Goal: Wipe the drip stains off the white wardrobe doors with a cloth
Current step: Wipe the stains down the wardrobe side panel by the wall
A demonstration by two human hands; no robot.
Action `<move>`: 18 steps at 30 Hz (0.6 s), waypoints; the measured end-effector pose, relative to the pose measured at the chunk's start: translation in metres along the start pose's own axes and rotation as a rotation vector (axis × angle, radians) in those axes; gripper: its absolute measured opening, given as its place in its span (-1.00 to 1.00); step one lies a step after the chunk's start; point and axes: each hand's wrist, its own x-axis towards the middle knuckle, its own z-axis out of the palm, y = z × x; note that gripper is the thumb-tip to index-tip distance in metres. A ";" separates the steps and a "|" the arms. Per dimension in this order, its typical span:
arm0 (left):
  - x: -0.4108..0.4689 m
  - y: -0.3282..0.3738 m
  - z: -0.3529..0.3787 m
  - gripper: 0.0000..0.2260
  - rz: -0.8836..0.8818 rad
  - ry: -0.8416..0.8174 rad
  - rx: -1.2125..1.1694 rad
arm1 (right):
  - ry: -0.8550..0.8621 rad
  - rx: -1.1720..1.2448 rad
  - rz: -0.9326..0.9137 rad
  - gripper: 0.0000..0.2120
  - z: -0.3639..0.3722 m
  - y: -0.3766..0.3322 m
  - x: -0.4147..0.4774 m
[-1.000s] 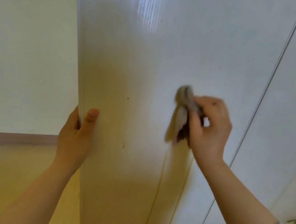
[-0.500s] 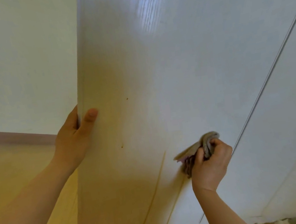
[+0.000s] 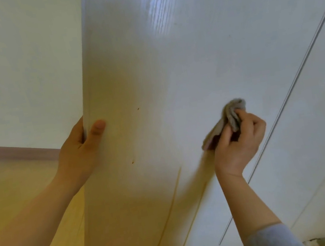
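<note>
White wardrobe door (image 3: pixel 170 69) with a smooth, slightly glossy face; a bright sheen near its top shows fine wood-grain lines. A crumpled grey-brown cloth (image 3: pixel 226 121) looks soft and matt. The pale wall (image 3: pixel 18 70) beside the door is matt.

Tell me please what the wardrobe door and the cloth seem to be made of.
The wardrobe door: probably laminated board, white, semi-gloss; fine grain lines show in the reflected light. The cloth: soft fabric, grey-beige, matte; it crumples into folds in the right hand. The exact fibre cannot be told.
</note>
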 end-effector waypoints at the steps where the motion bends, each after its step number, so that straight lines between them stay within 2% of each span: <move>1: 0.000 0.000 0.001 -0.39 -0.002 0.002 -0.004 | 0.024 -0.029 0.056 -0.69 -0.004 0.013 -0.008; 3: 0.000 0.000 0.001 -0.41 -0.005 0.007 -0.004 | 0.087 -0.074 0.199 -0.66 -0.016 0.034 -0.021; 6: -0.001 0.001 0.002 -0.41 -0.002 0.016 0.003 | 0.144 -0.027 0.537 -0.67 -0.027 0.037 -0.022; 7: -0.001 0.000 0.002 -0.40 -0.002 0.024 0.006 | 0.134 -0.030 0.548 -0.69 -0.027 0.034 -0.016; 8: -0.001 0.000 0.003 -0.40 -0.003 0.034 0.005 | 0.098 -0.037 0.441 -0.70 -0.028 0.029 -0.008; 11: -0.003 -0.001 0.005 -0.40 -0.002 0.060 0.001 | -0.108 -0.023 -0.139 -0.72 -0.027 0.015 0.013; 12: -0.003 -0.001 0.006 -0.39 0.002 0.070 -0.002 | -0.125 -0.021 -0.212 -0.71 -0.023 0.014 0.020; 14: -0.003 -0.001 0.007 -0.36 0.000 0.085 -0.005 | -0.042 -0.021 -0.144 -0.70 -0.015 0.017 0.030; 18: 0.000 -0.004 0.006 -0.38 0.013 0.074 0.016 | 0.169 -0.043 0.186 -0.66 -0.017 0.040 0.018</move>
